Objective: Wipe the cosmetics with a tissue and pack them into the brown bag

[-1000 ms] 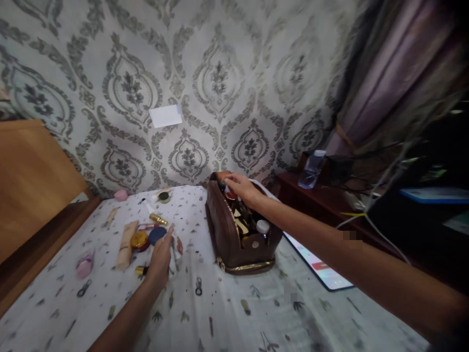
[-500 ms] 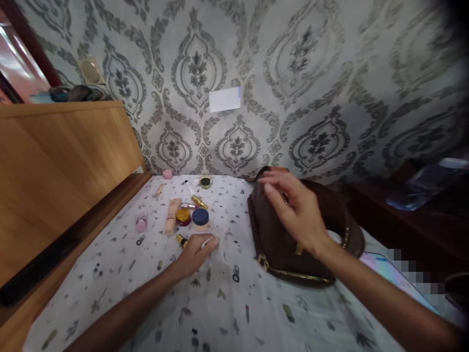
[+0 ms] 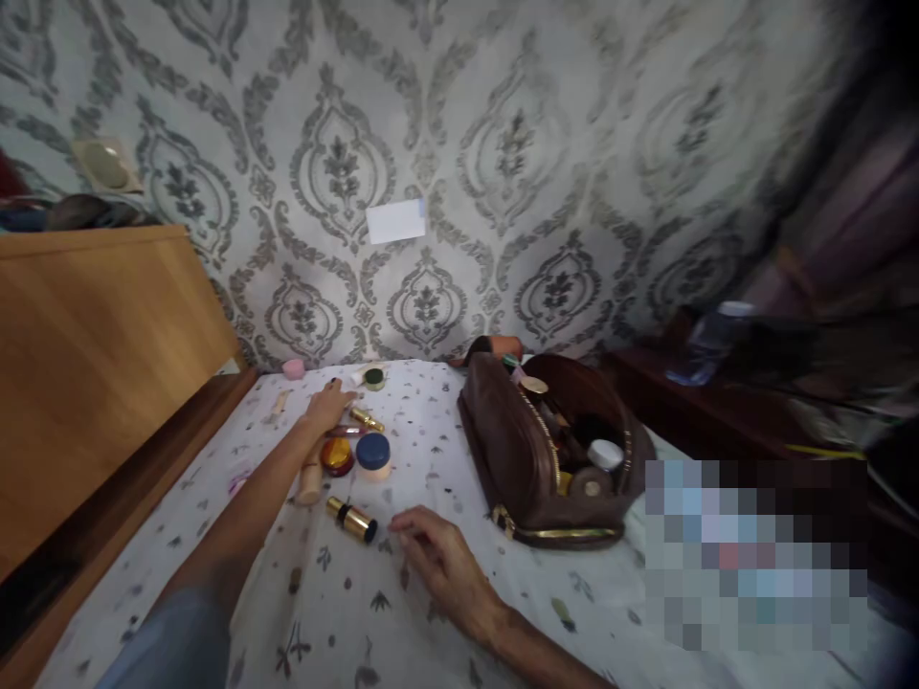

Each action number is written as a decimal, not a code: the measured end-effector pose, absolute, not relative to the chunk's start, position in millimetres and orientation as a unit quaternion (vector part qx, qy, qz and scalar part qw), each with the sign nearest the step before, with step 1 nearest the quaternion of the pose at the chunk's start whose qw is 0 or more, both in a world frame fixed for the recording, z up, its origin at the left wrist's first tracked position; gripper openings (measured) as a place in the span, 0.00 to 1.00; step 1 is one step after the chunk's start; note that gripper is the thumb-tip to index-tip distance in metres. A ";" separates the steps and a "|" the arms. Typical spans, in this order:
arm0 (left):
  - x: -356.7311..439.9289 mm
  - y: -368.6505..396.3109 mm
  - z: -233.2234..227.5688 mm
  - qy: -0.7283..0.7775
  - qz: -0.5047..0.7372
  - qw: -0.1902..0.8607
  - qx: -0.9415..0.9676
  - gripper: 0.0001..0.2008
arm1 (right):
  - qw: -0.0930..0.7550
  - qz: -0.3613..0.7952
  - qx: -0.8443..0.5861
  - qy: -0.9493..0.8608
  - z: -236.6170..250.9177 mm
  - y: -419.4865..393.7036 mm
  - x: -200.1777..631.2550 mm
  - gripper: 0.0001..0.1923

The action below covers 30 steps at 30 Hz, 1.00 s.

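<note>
My left hand (image 3: 328, 410) reaches across to the far left group of cosmetics, its fingers closed round a slim white tube whose dark tip (image 3: 334, 383) shows beyond them. Just right of it lies a small gold tube (image 3: 366, 418). My right hand (image 3: 452, 571) hovers near the cloth, fingers loosely apart and empty, beside a gold-and-black tube (image 3: 351, 521). Between the hands stand a blue-lidded jar (image 3: 373, 455) and an amber-lidded jar (image 3: 337, 456). A beige squeeze tube (image 3: 310, 480) is partly hidden by my left forearm.
An open brown bag (image 3: 495, 440), packed with cosmetics, stands on the patterned cloth (image 3: 423, 660) at right. A green-lidded jar (image 3: 374, 379) and a pink item (image 3: 293, 368) sit near the wall. A wooden board (image 3: 107, 335) borders the left side; a clear bottle (image 3: 710, 343) stands far right.
My left hand has left the gold-and-black tube on the cloth and moved away to the slim white tube. My right hand has come from above the bag down to the left. The view has turned right.
</note>
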<state>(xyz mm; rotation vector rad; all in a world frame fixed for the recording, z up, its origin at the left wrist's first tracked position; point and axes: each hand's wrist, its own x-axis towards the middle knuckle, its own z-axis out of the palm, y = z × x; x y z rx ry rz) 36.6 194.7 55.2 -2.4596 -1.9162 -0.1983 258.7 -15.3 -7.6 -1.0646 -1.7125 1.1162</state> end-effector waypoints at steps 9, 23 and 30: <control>47.0 186.2 72.4 -0.600 -0.058 0.118 -0.789 0.11 | 0.440 0.491 -0.452 -0.600 -9.9 -21.2 272.9 0.17; 69.5 102.7 82.2 -0.555 -0.156 0.072 -0.814 0.14 | 0.516 0.553 -0.422 -0.500 -10.3 -18.6 265.1 0.19; 134.9 116.9 64.3 -0.491 -0.028 0.088 -0.866 0.12 | 0.519 0.572 -0.416 -0.479 -17.1 -35.2 268.0 0.19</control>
